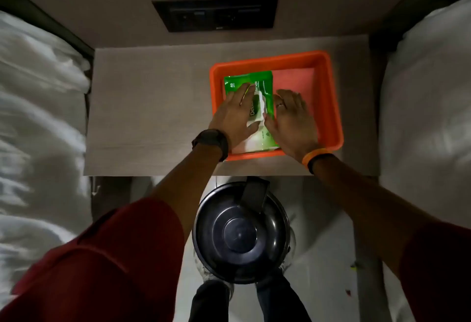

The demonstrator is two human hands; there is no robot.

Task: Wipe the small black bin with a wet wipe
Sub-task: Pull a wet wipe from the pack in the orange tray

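Note:
The small black round bin point(242, 235) stands on the floor with its lid closed, just in front of my feet. Above it, on the bedside table, a green wet wipe pack point(248, 79) lies in an orange tray point(328, 79). My left hand point(235, 115) lies flat on the pack with fingers spread and holds it down. My right hand point(290, 118) rests beside the pack, its thumb at the white flap point(257, 107). Whether the thumb grips the flap is hidden. No loose wipe shows.
The grey bedside table point(153, 105) sits between two white beds, one on the left point(38, 118) and one on the right point(428, 92). A dark socket panel point(215, 13) is set in the wall behind. The floor gap around the bin is narrow.

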